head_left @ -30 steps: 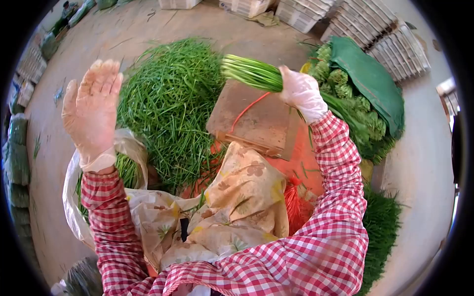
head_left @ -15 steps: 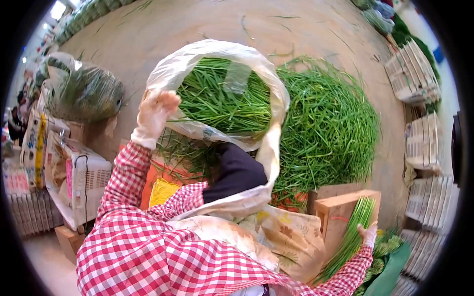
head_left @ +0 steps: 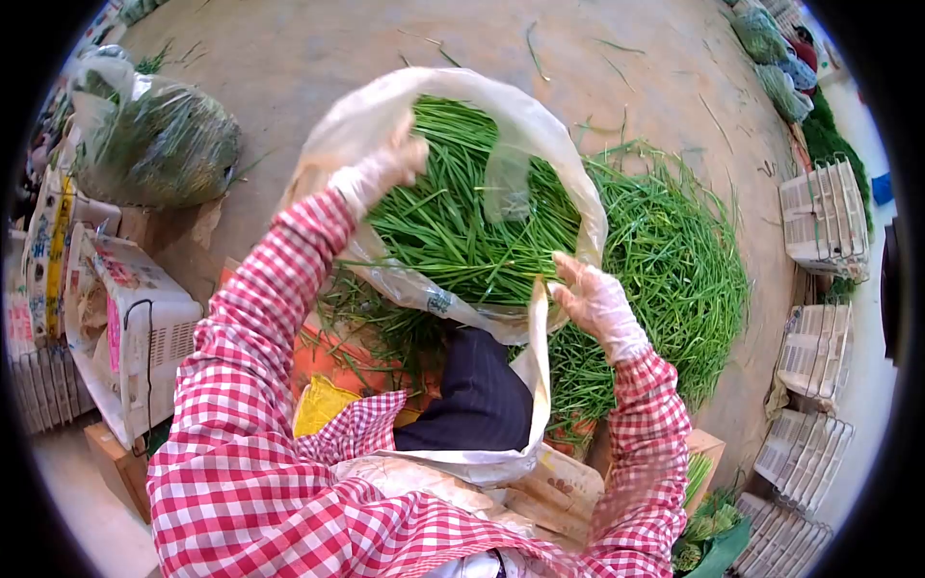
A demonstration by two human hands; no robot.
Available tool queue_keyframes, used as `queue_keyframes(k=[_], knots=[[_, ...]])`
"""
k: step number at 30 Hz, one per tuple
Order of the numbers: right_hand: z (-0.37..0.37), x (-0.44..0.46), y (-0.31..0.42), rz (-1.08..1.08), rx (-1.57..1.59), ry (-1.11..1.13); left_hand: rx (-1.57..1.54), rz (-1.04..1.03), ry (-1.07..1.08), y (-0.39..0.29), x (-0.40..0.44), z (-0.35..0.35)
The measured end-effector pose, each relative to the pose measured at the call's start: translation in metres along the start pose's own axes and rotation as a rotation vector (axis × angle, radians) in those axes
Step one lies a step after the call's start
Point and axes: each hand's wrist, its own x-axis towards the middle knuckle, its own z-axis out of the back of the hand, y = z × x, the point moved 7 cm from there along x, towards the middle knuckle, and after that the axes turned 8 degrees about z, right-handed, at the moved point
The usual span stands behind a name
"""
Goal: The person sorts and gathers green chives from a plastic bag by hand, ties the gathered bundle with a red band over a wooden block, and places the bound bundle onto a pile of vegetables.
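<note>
A clear plastic bag (head_left: 491, 87) with a rolled-down rim lies wide around a mass of long green chive-like leaves (head_left: 482, 222). My left hand (head_left: 385, 169), in a thin pale glove, is above the leaves at the bag's left side, its fingers smeared by motion. On the other side, my gloved right hand (head_left: 595, 301) is over the bag's right rim with fingers apart, close to the leaf tips. A white strap (head_left: 540, 385) runs from my lap up to the bag. Partly hidden behind my right sleeve, a bundle of green stems (head_left: 696, 477) lies at a wooden box (head_left: 708, 448).
A loose heap of the same leaves (head_left: 674, 279) spreads right of the bag. At left stand a full plastic sack (head_left: 164, 144) and a white crate (head_left: 159, 337). More white crates (head_left: 819, 352) line the right side. A yellow cloth (head_left: 323, 405) lies by my leg.
My right hand has left the stem bundle at the wooden box and come up to the bag's right rim. My left hand has moved right, over the leaves. The view has shifted.
</note>
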Motion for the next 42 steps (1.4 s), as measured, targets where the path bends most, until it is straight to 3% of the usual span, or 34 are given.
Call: queue_keyframes(k=[2, 3, 5, 7, 8, 9, 10, 11, 12, 13, 16, 17, 19, 20, 21, 25, 28, 30, 31, 33, 35, 37, 40, 42], knots=[[0.005, 0.012, -0.014, -0.171, 0.186, -0.083, 0.105, -0.271, -0.088, -0.056, 0.013, 0.021], [0.009, 0.01, -0.027, -0.203, 0.28, -0.191, -0.11, -0.404, -0.104, -0.048, 0.032, 0.027], [0.018, 0.006, -0.049, -0.248, 0.468, -0.404, -0.305, -0.238, 0.09, -0.023, 0.062, 0.021], [0.022, 0.0, -0.052, -0.211, 0.434, -0.513, 0.102, -0.054, 0.309, -0.002, 0.05, -0.017], [0.018, 0.001, -0.041, -0.21, 0.382, -0.471, 0.399, 0.001, 0.273, -0.007, 0.028, -0.045], [0.01, 0.001, -0.027, -0.203, 0.331, -0.432, 0.634, -0.099, 0.395, 0.0, 0.012, -0.081], [-0.019, -0.004, -0.022, -0.249, 0.335, -0.271, 0.658, -0.414, 0.318, 0.011, -0.008, -0.111], [-0.048, -0.013, -0.018, -0.293, 0.34, -0.113, 0.658, -0.541, 0.312, 0.021, -0.025, -0.137], [-0.068, -0.021, -0.014, -0.376, 0.141, 0.122, 0.773, -0.692, 0.161, 0.03, -0.038, -0.162], [-0.084, -0.031, -0.016, -0.451, -0.057, 0.363, 0.855, -0.615, 0.187, 0.042, -0.041, -0.182], [-0.104, -0.068, -0.052, -0.74, -0.007, 0.238, 0.95, -0.597, 0.088, 0.059, -0.04, -0.208], [-0.11, -0.074, -0.057, -0.747, -0.001, 0.24, 1.024, -0.56, 0.127, 0.07, -0.045, -0.215], [-0.133, -0.09, -0.071, -0.824, 0.242, 0.208, 1.15, -0.674, 0.095, 0.089, -0.068, -0.221], [-0.137, -0.092, -0.075, -0.794, 0.195, 0.214, 1.087, -0.72, 0.113, 0.099, -0.081, -0.222], [-0.142, -0.095, -0.077, -0.803, 0.202, 0.207, 1.241, -0.809, 0.089, 0.114, -0.091, -0.228], [-0.15, -0.095, -0.084, -0.84, 0.208, 0.214, 1.134, -0.913, 0.067, 0.112, -0.095, -0.223], [-0.152, -0.099, -0.09, -0.866, 0.132, 0.119, 1.09, -0.784, -0.069, 0.078, -0.064, -0.216], [-0.146, -0.101, -0.097, -0.866, 0.224, -0.176, 1.21, -0.781, 0.064, 0.075, -0.045, -0.226], [-0.146, -0.098, -0.097, -0.87, 0.229, -0.184, 1.304, -0.818, 0.111, 0.082, -0.037, -0.234], [-0.17, -0.092, -0.097, -0.992, 1.046, -0.391, 1.263, -0.779, 0.191, 0.086, -0.033, -0.241], [-0.179, -0.095, -0.104, -0.98, 0.983, -0.444, 1.405, -0.743, 0.198, 0.088, -0.045, -0.246], [-0.169, -0.108, -0.095, -0.973, 1.172, -0.685, 1.155, -0.876, 0.121, 0.098, -0.069, -0.242], [-0.183, -0.13, -0.087, -0.981, 1.271, -0.795, 1.044, -0.898, 0.065, 0.118, -0.092, -0.232], [-0.188, -0.133, -0.088, -0.994, 1.261, -0.805, 1.045, -0.753, 0.154, 0.128, -0.085, -0.232]])
